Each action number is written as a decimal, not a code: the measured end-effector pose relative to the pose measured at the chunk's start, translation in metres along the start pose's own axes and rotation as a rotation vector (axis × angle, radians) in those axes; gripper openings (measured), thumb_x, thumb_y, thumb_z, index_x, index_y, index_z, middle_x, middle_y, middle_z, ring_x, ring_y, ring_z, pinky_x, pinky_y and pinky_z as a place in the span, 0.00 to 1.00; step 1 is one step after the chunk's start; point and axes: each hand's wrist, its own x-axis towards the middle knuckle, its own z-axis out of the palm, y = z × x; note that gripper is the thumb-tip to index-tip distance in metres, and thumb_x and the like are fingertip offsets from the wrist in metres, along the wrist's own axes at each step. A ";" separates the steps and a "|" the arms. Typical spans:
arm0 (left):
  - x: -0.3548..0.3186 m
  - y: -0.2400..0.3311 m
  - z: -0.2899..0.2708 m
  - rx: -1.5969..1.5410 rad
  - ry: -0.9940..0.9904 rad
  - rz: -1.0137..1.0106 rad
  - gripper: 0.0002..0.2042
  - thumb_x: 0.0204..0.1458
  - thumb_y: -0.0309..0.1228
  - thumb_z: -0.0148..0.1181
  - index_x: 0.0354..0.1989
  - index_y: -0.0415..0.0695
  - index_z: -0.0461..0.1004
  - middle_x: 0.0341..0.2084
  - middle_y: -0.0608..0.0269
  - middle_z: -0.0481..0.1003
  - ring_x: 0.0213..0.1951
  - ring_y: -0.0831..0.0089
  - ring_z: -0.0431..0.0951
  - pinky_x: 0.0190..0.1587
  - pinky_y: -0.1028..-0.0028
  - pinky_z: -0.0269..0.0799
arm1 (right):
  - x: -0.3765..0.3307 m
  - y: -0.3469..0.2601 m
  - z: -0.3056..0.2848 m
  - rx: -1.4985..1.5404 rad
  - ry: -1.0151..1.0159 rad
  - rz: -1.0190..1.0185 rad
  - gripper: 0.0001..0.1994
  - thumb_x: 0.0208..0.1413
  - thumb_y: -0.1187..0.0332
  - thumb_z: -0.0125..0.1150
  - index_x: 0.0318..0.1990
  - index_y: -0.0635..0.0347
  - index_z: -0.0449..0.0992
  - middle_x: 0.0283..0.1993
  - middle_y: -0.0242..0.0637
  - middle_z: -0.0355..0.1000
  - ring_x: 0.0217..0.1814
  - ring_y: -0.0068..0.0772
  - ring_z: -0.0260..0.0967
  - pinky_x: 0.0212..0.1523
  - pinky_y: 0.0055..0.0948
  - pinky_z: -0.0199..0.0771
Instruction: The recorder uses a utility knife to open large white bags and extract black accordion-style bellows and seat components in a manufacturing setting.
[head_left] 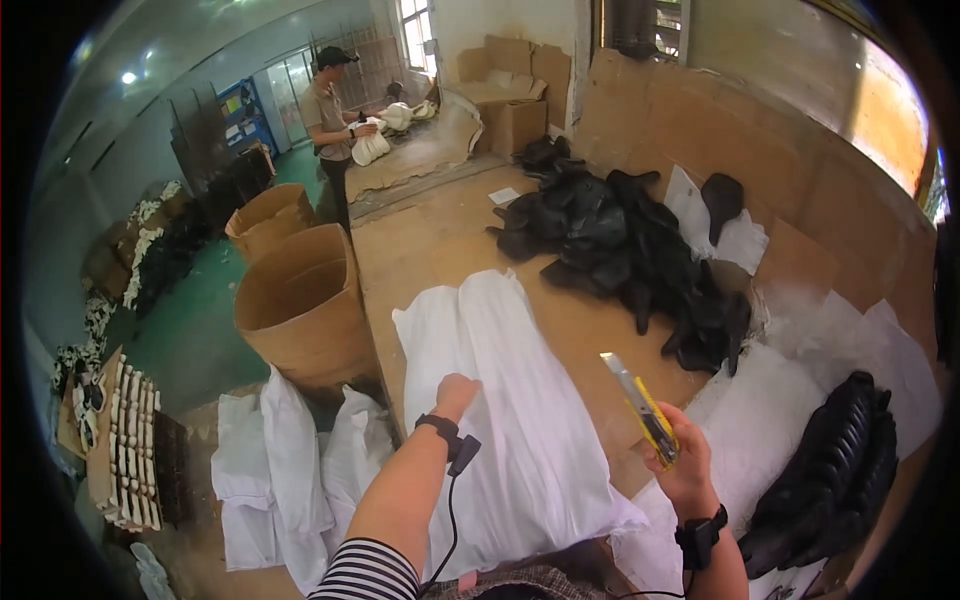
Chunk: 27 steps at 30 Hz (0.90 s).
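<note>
My left hand rests closed on a long white sack that lies across the cardboard-covered table in front of me. Its fingers seem to grip the cloth near a lengthwise fold, though their tips are hidden. Raised to the right of the sack, my right hand is wrapped round a yellow-handled box cutter. The cutter's metal blade is out and points up and to the left, apart from the sack. Both wrists wear black bands, with a cable running from the left one.
Black saddle-like pieces are heaped beyond the sack, and nested black ones lie at right. Big cardboard drums and more white sacks stand at left. A co-worker handles pale pieces at the far table end.
</note>
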 end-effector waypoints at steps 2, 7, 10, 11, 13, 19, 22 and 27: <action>0.018 0.001 0.011 0.019 0.019 -0.031 0.18 0.40 0.42 0.62 0.28 0.35 0.77 0.28 0.47 0.77 0.35 0.55 0.78 0.40 0.64 0.72 | 0.031 0.003 0.018 -0.138 0.005 0.035 0.22 0.49 0.69 0.52 0.54 0.61 0.65 0.36 0.37 0.68 0.27 0.28 0.65 0.22 0.23 0.61; 0.042 0.023 0.031 -0.048 0.137 -0.218 0.20 0.45 0.44 0.58 0.26 0.34 0.77 0.30 0.43 0.77 0.40 0.47 0.76 0.45 0.60 0.71 | 0.104 0.007 0.022 -0.585 0.059 0.137 0.17 0.54 0.74 0.54 0.52 0.62 0.67 0.31 0.32 0.67 0.27 0.22 0.65 0.24 0.20 0.61; 0.069 0.001 0.040 0.123 0.198 -0.073 0.15 0.43 0.37 0.61 0.25 0.33 0.75 0.24 0.47 0.77 0.29 0.58 0.79 0.34 0.66 0.75 | 0.148 0.015 0.012 -0.715 0.026 0.105 0.14 0.57 0.68 0.55 0.49 0.64 0.70 0.26 0.31 0.68 0.24 0.21 0.65 0.24 0.20 0.62; 0.080 -0.007 0.037 0.132 0.211 -0.081 0.15 0.43 0.37 0.61 0.25 0.33 0.75 0.24 0.47 0.77 0.29 0.58 0.79 0.34 0.66 0.75 | 0.166 0.021 0.006 -0.770 0.051 0.095 0.13 0.57 0.67 0.54 0.47 0.65 0.72 0.24 0.31 0.67 0.23 0.21 0.64 0.24 0.20 0.61; 0.088 -0.016 0.028 -0.034 0.021 0.021 0.09 0.44 0.30 0.60 0.24 0.34 0.74 0.19 0.52 0.75 0.22 0.64 0.77 0.25 0.68 0.74 | 0.201 0.029 -0.007 -0.816 0.041 0.077 0.14 0.57 0.66 0.56 0.46 0.66 0.72 0.24 0.31 0.68 0.22 0.20 0.64 0.23 0.20 0.62; 0.061 0.028 -0.033 -0.332 -0.117 -0.182 0.06 0.47 0.26 0.59 0.22 0.37 0.72 0.14 0.62 0.71 0.15 0.73 0.72 0.16 0.74 0.66 | 0.305 0.032 -0.030 -0.955 0.116 0.062 0.15 0.56 0.63 0.58 0.45 0.67 0.73 0.26 0.32 0.70 0.19 0.20 0.66 0.19 0.20 0.62; 0.070 0.035 -0.031 -0.361 -0.191 -0.305 0.07 0.47 0.28 0.59 0.21 0.38 0.71 0.13 0.62 0.71 0.14 0.75 0.71 0.15 0.76 0.64 | 0.340 0.035 -0.028 -0.881 0.117 0.088 0.15 0.56 0.65 0.58 0.46 0.66 0.71 0.28 0.34 0.71 0.19 0.21 0.67 0.19 0.21 0.64; 0.103 0.051 -0.007 0.102 -0.118 -0.231 0.17 0.50 0.40 0.56 0.25 0.35 0.75 0.17 0.52 0.75 0.20 0.61 0.77 0.25 0.66 0.72 | 0.380 0.073 -0.026 -0.729 0.017 0.214 0.16 0.54 0.71 0.57 0.50 0.64 0.66 0.34 0.39 0.71 0.22 0.23 0.69 0.20 0.23 0.68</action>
